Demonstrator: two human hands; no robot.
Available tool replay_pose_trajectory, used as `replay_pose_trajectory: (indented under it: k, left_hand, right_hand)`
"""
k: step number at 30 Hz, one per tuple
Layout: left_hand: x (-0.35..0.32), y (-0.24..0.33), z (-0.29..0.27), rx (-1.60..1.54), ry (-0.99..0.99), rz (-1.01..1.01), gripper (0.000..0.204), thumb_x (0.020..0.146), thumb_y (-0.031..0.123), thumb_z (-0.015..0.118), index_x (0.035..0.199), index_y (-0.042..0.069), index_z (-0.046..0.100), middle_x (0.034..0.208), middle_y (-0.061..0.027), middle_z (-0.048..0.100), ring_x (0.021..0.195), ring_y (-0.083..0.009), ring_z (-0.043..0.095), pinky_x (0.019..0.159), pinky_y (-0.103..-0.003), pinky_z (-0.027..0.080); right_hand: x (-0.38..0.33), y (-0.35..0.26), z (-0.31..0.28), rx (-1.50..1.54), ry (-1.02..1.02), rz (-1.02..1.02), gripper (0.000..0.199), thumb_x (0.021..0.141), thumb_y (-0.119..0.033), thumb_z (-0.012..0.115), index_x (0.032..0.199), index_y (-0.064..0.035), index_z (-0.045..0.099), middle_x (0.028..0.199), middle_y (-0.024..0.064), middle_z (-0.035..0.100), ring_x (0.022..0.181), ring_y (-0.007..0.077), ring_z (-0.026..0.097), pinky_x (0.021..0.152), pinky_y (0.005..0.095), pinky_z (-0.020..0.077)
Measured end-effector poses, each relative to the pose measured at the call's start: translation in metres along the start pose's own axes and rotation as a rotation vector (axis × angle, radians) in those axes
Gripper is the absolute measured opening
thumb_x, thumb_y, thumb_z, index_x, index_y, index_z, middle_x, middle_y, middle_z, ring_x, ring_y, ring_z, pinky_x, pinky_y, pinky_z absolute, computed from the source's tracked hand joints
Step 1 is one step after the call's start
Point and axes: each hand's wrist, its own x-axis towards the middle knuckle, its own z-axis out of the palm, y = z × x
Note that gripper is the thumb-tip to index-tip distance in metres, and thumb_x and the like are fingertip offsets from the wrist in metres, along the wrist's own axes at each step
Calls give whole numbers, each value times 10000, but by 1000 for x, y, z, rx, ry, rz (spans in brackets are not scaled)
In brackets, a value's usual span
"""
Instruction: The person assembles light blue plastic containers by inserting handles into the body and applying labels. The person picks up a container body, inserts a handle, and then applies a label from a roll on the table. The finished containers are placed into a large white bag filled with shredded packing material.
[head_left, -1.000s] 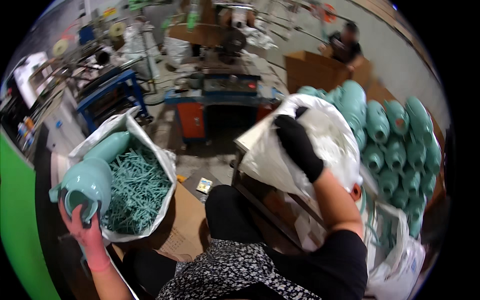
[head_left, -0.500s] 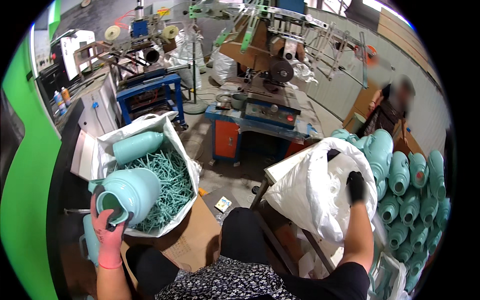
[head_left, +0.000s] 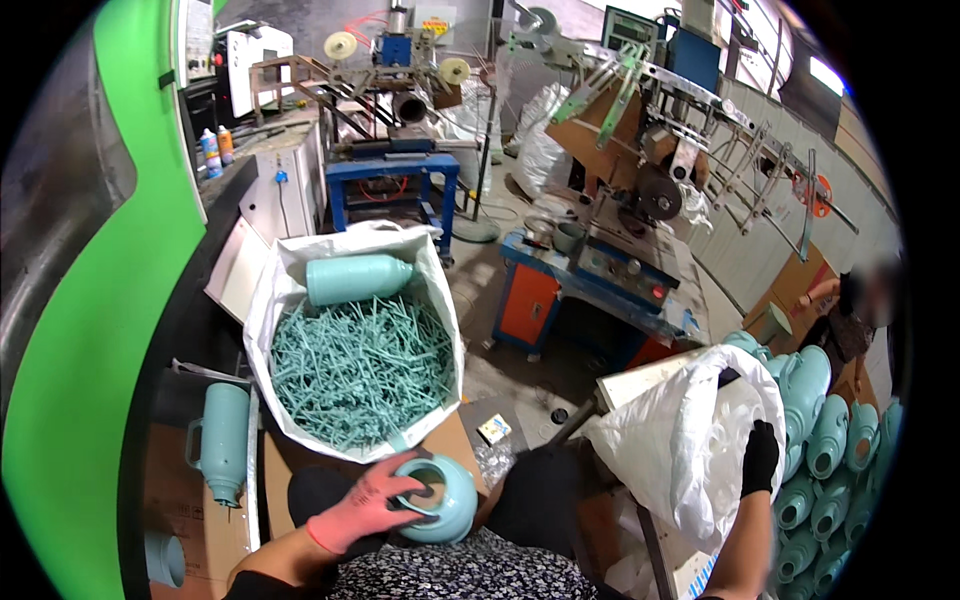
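Observation:
My left hand (head_left: 376, 500), in a pink glove with dark fingertips, grips the round mouth of a teal plastic jug (head_left: 458, 502). The jug stands over my lap with its opening turned up. My right hand (head_left: 761, 458), in a black glove, is at the opening of a white woven bag (head_left: 650, 430). Clear plastic pieces (head_left: 733, 428) lie in that bag beside the hand. The dark glove blurs its fingers together, so their grip is unclear. In front of my left hand, an open white sack (head_left: 262, 340) holds thin teal plastic strips (head_left: 365, 370) and a teal bottle-shaped shell (head_left: 355, 280).
A teal jug with a handle (head_left: 222, 440) lies at the left on cardboard. Many teal jugs (head_left: 828, 440) are stacked at the right. A machine on an orange and blue cabinet (head_left: 528, 300) and a blue stand (head_left: 390, 170) stand ahead. Another person (head_left: 845, 320) is at the far right.
My left hand has brought the jug from above the strips down to my lap, to the right and nearer me. The view has turned left. My right hand remains at the white bag.

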Motion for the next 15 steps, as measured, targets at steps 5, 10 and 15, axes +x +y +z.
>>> replay_pose_trajectory:
  k: [5,10,15]
  left_hand:
    - [1,-18,11,71,-24,110,373,650,193,817,965,71,659,1291,-193,502,1187,-378,492,1000,-423,400]
    - [13,-24,21,149,-89,186,530,684,244,796,1137,62,591,1331,-199,460,1205,-391,471,1011,-441,395]
    - [24,-11,27,153,-256,140,711,759,336,734,1349,62,446,1378,-185,423,1283,-360,399,1071,-426,328]
  right_hand:
    - [2,-34,-9,-27,74,108,280,902,-59,463,1167,-56,554,998,156,578,915,348,576,772,430,470]
    - [-11,-175,-57,817,16,106,328,885,13,476,1200,9,565,1148,153,596,1061,257,571,906,353,455]
    - [-26,-368,-119,1036,-394,-467,277,800,9,571,1072,-24,611,1137,154,592,1046,294,577,819,348,476]
